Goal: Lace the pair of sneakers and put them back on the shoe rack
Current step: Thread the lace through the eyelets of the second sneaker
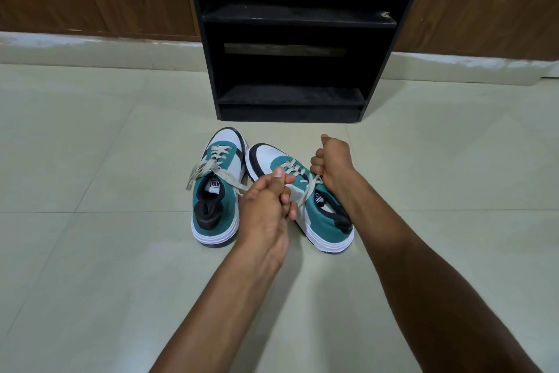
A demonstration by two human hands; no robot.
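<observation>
Nearest the camera, two bare forearms reach forward over the pale tiled floor [90, 161]. The left hand [267, 203] is curled closed, thumb pressed on the forefinger, pinching one end of the cream lace [305, 195] of the right-hand sneaker [314, 209]; the right hand [331, 161] is a closed fist just beside that shoe's far side, apparently pulling the other lace end, though the strand inside it is hidden. This looks like the tightening or tying step on the second shoe. Touching it on the left, the other sneaker [216, 188] sits threaded, its lace ends lying loose across the tongue. Next comes knotting, which calls for even tension on both ends. Beyond the toes stands the black shoe rack [290, 94], its low shelf bare.
</observation>
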